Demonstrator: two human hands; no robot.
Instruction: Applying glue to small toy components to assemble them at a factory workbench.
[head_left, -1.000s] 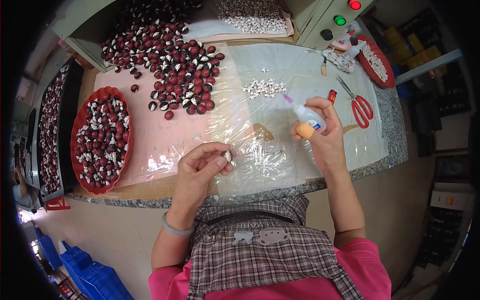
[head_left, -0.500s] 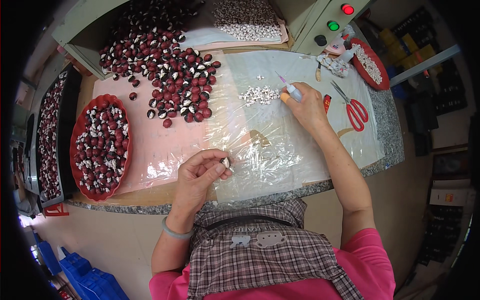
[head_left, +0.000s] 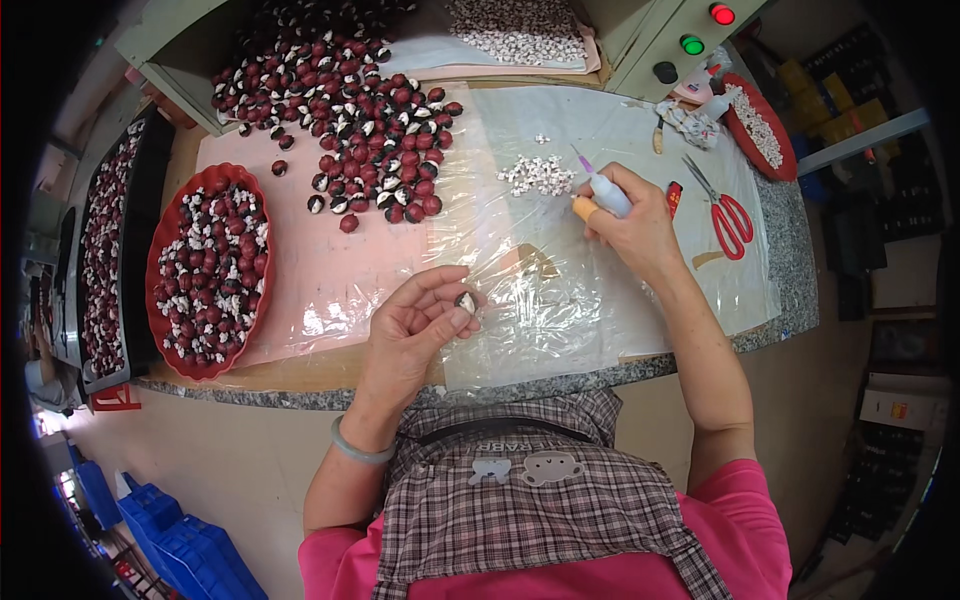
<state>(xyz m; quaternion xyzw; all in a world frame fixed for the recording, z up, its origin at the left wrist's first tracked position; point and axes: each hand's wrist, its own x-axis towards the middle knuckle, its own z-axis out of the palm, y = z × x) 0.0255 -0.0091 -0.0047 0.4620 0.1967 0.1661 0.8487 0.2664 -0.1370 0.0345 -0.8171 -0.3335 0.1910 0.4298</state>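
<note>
Between the thumb and fingers of my left hand point(head_left: 420, 318) is a small round black-and-white piece point(head_left: 466, 301), held over the plastic sheet near the table's front edge. My right hand point(head_left: 632, 222) grips a small squeeze bottle point(head_left: 608, 194) with a purple needle tip that points up and to the left. An orange cover wraps one finger of that hand. Just left of the needle lies a small heap of white pieces point(head_left: 538, 176) on the sheet. Farther left spreads a large pile of dark red, black and white balls point(head_left: 385, 150).
A red scalloped tray point(head_left: 262, 308) of balls and white pieces stands at the left, beside a long black tray point(head_left: 140, 330). Red-handled scissors point(head_left: 732, 226) lie at the right, near a red dish point(head_left: 778, 172) of white pieces. A metal cabinet point(head_left: 640, 60) with lights stands behind.
The view has shifted slightly. My right hand has turned the bottle so more of it shows, with its tip farther from the heap. My left hand still holds the piece, its white side now more visible.
</note>
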